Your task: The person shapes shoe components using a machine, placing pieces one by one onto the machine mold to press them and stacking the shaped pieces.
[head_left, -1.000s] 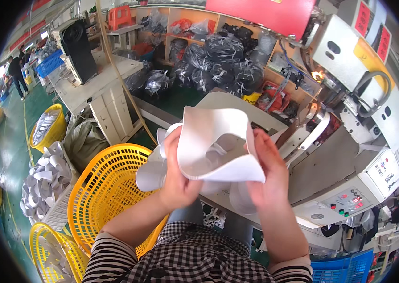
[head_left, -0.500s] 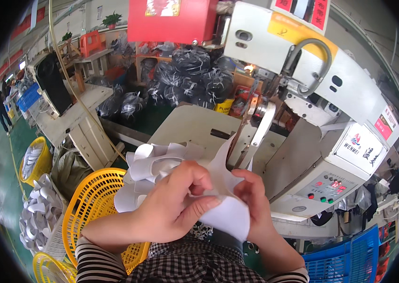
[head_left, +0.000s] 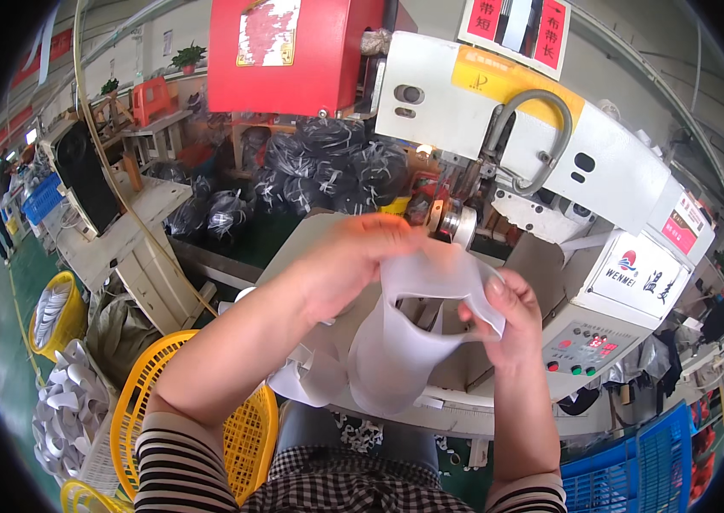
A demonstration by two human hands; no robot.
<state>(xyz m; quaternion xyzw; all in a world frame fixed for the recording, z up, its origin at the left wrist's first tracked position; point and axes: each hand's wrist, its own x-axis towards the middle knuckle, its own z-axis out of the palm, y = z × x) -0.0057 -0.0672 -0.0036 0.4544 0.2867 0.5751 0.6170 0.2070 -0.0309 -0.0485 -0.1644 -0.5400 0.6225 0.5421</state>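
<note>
A white, soft, curved sheet piece hangs from both my hands in front of the machine's arm, with an opening in its middle. My left hand holds its upper edge close to the machine's roller; its fingertips are partly blurred. At the right end of the piece, my right hand pinches the edge between thumb and fingers. More white curved pieces lie below my left forearm at the table's edge, partly hidden by it.
The white machine with its control panel stands to the right. A yellow basket is below left, a blue crate below right. Black bags are piled behind the table. White pieces fill a container at far left.
Both hands have risen and moved toward the machine's roller with the white piece, the left hand farther up. The piece now hangs more spread out. The view has shifted slightly.
</note>
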